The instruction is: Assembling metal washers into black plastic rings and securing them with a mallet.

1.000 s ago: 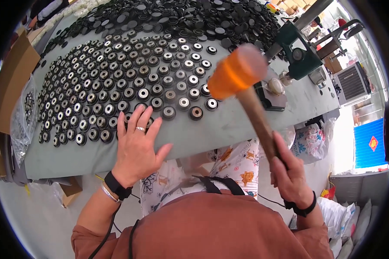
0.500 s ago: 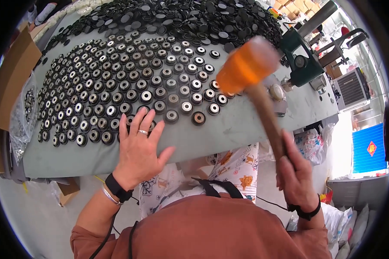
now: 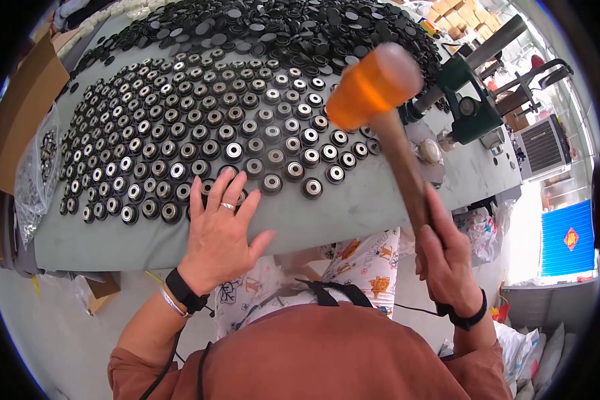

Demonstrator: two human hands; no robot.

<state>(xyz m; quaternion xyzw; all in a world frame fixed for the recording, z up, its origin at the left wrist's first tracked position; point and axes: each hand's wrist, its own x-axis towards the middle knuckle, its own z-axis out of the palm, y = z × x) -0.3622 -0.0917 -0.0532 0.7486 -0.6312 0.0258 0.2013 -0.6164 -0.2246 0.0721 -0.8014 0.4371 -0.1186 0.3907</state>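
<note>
My right hand (image 3: 450,263) is closed round the wooden handle of a mallet (image 3: 367,93). Its orange head is held up over the right part of the table, blurred by motion. Fingers spread, my left hand (image 3: 220,230) rests at the near edge of many round black caps with metal bearings (image 3: 312,188) in them. Its fingertips touch or cover a few of the nearest pieces, and nothing is gripped in it. The pieces stand upright in loose rows across the table's left and middle.
Loose black caps (image 3: 267,30) are heaped along the far side of the grey-green table (image 3: 353,213). A green hand press (image 3: 470,100) stands at the right. At the left are a cardboard box (image 3: 30,113) and a clear bag of small metal parts (image 3: 39,173).
The mallet and my right hand have shifted slightly left, with the mallet's head a little higher. My left hand has stayed nearly in place, and the view has tilted slightly.
</note>
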